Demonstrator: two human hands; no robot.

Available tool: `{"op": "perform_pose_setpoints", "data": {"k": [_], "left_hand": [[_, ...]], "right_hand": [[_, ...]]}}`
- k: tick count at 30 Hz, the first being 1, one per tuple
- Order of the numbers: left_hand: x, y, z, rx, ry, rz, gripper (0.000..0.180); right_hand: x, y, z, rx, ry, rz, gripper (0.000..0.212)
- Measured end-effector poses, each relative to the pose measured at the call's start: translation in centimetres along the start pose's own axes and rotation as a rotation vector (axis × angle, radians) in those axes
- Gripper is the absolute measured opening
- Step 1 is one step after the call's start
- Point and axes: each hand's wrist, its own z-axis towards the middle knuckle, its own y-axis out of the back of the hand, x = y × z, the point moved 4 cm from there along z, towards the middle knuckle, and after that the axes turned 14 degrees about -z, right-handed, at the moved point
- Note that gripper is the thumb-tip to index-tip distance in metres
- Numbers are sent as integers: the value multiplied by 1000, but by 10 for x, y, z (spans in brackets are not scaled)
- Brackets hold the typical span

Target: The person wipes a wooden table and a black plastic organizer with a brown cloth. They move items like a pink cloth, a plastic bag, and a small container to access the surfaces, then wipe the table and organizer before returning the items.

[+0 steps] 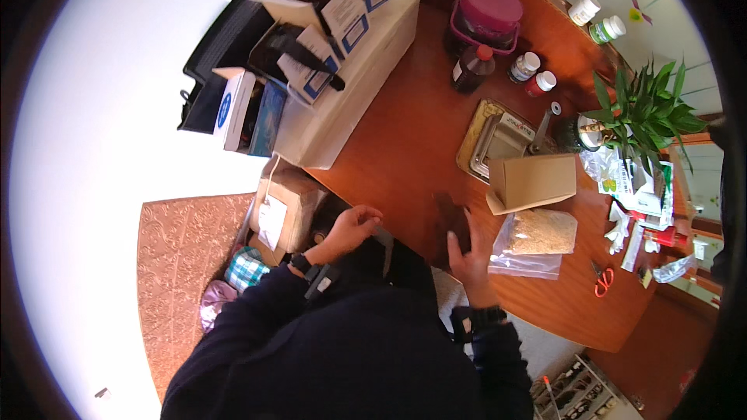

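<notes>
Dark brown piece (451, 216): sat over the wooden surface (389, 163) near its front edge; too murky to say what it was, tbh.
Right hand (469, 255): fingers looked closed around that piece.
Left hand (350, 227): fingers half curled, well apart from it; couldn't tell if they pinched anything.
Work in hand: just a one-handed hold, I'd guess; any move from there called for a steady grip.
Open cardboard box (545, 179) and bag of tan bits (542, 232): crowded the right hand's right side, kinda in the way.
Farther out: metal tray (470, 140) behind the box, orange-handled scissors (604, 283) off right, leafy plant (650, 113) beyond.
</notes>
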Motion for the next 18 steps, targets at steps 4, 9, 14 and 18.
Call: {"op": "perform_pose_setpoints", "data": {"k": [4,9,14,18], "left_hand": [[-1,-2,-1,-22,-59,37,19],[4,28,-7,-76,102,118,26],[1,53,-3,-35,178,57,27],[-10,71,17,-28,140,79,25]], "right_hand": [[40,-55,75,106,225,2,55],[73,-148,88,445,573,-231,53],[52,-188,143,407,546,-400,50],[28,-210,228,296,376,-544,57]]}}
